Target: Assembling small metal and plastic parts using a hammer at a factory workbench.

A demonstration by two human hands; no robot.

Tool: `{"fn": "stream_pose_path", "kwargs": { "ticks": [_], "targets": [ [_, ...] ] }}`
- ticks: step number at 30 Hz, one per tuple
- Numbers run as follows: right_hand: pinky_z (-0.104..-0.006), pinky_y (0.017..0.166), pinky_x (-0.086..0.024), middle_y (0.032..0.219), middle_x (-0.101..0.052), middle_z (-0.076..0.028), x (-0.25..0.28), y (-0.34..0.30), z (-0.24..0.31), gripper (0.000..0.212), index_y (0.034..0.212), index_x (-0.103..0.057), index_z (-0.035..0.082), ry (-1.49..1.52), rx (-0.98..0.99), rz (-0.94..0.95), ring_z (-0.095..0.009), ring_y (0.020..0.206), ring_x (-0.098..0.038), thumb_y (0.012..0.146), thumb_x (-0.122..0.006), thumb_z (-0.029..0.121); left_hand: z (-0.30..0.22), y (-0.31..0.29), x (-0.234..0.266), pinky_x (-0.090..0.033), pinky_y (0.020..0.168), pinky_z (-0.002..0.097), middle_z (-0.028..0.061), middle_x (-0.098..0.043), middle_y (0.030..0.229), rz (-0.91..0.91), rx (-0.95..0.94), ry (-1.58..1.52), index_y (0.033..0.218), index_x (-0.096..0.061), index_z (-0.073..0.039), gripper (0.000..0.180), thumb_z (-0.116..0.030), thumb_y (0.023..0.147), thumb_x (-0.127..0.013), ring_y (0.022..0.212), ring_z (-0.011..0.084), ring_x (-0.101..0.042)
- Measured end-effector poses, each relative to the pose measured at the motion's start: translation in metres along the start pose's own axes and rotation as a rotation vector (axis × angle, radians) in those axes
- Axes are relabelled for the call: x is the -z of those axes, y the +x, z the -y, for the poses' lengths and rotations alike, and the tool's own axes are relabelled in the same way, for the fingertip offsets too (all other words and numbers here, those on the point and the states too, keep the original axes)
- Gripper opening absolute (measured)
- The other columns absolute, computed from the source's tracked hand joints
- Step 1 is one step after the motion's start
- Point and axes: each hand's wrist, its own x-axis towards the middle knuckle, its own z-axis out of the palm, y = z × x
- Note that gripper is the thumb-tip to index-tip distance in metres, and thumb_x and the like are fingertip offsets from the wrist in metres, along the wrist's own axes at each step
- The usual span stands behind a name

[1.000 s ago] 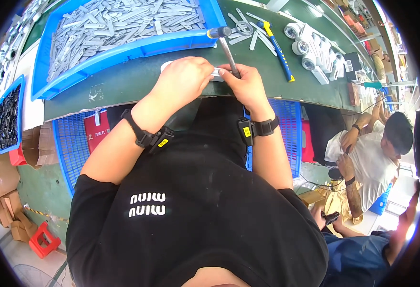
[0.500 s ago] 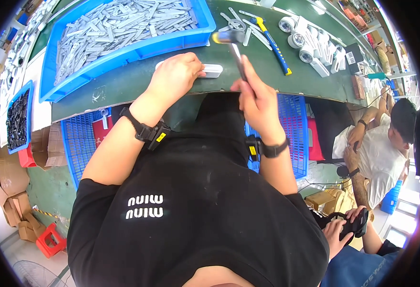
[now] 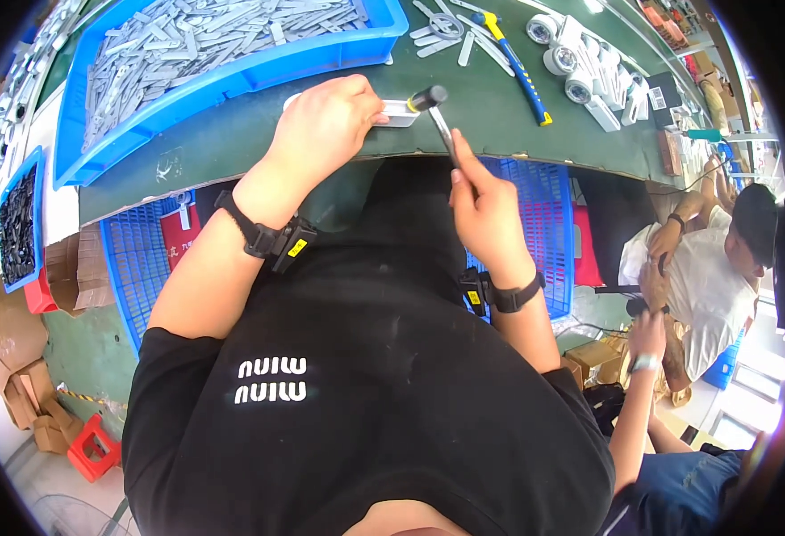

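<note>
My left hand [image 3: 325, 123] is closed on a long, pale metal piece with rounded ends [image 3: 396, 114], pressing it to the green tabletop [image 3: 232, 147]. The hand covers most of the piece; its right end shows past my fingers. In my right hand [image 3: 486, 210] is the handle of a small mallet [image 3: 442, 129] with a metal shaft and a black and yellow head. That head is at the right end of the piece, seemingly touching it. Beyond my left hand stands a large blue bin [image 3: 232, 87] full of flat grey metal strips [image 3: 205, 49].
A blue and yellow hammer [image 3: 519, 71] lies right of several loose strips [image 3: 468, 40]. White cylindrical assemblies [image 3: 580, 67] stand farther right. A small blue tray [image 3: 19, 223] holds black parts at left. Blue baskets [image 3: 549, 232] sit below the table edge. Other people [image 3: 696, 268] are at the right.
The mallet head has come down from above the table to the right end of the piece. My left hand keeps its hold. At lower right, another person's arm has moved.
</note>
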Motion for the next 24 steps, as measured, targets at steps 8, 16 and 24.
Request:
{"fn": "stream_pose_path", "kwargs": {
  "ticks": [8,16,24],
  "targets": [
    [-0.0319,0.072,-0.056,0.085,-0.076,-0.012,-0.003,0.003,0.007,0.054,0.162,-0.061,0.01,0.068,-0.085,0.052,-0.012,0.07,-0.06,0.109,-0.064,0.002,-0.002,0.0,-0.002,-0.061,0.073,0.0444,0.0064,-0.066,0.089,-0.064,-0.021,0.013,0.091,-0.079,-0.011,0.013,-0.023,0.093,-0.083,0.085,0.0299,-0.074],
    [-0.0217,0.067,-0.047,0.082,-0.059,0.005,-0.004,-0.001,-0.002,0.058,0.172,-0.048,0.01,0.643,-0.059,-0.195,-0.004,0.071,-0.053,0.116,-0.057,0.005,-0.009,0.008,0.009,-0.058,0.09,0.0469,0.0081,-0.071,0.108,0.117,-0.089,0.095,0.123,-0.077,-0.011,0.033,-0.009,0.09,-0.08,0.106,0.0322,-0.072],
    [-0.0208,0.063,-0.046,0.084,-0.06,0.005,-0.015,-0.012,-0.01,0.058,0.172,-0.049,0.012,0.695,-0.074,-0.13,-0.003,0.072,-0.054,0.116,-0.059,0.008,-0.018,-0.001,0.039,-0.047,0.12,0.0499,0.0093,-0.07,0.133,0.224,-0.342,-0.017,0.109,-0.083,-0.01,0.03,-0.002,0.081,-0.076,0.135,0.0307,-0.064]
  ]
}}
